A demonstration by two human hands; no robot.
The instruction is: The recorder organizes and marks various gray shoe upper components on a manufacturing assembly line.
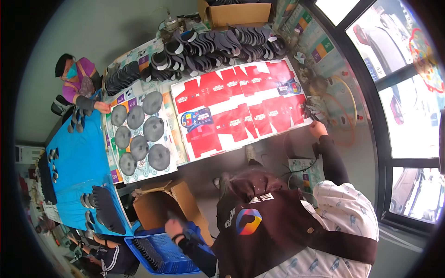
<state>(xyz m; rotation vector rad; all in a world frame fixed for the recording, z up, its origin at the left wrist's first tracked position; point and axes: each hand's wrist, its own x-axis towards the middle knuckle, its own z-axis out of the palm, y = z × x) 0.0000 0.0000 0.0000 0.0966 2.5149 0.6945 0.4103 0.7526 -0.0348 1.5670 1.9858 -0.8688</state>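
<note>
My right hand [318, 129] is at the right end of the table, fingers closed at the edge beside a dark, thin object [311, 114]. What the fingers hold, if anything, is too small to make out. Down at the left, my left hand [174, 228] is smeared by motion, between the open cardboard box [187, 197] and the blue plastic basket [183, 266]. Its fingers do not show clearly. Several dark curved pieces [147, 254] stand in a row inside the basket. Before me on the table lies a red and white printed sheet [232, 129].
Several dark grey domed round pieces [153, 129] lie left of the sheet. Rows of black curved pieces [204, 44] cover the table's back. A co-worker's hand [102, 107] reaches the left edge, near a blue-covered table [79, 162]. A window [408, 120] stands at the right.
</note>
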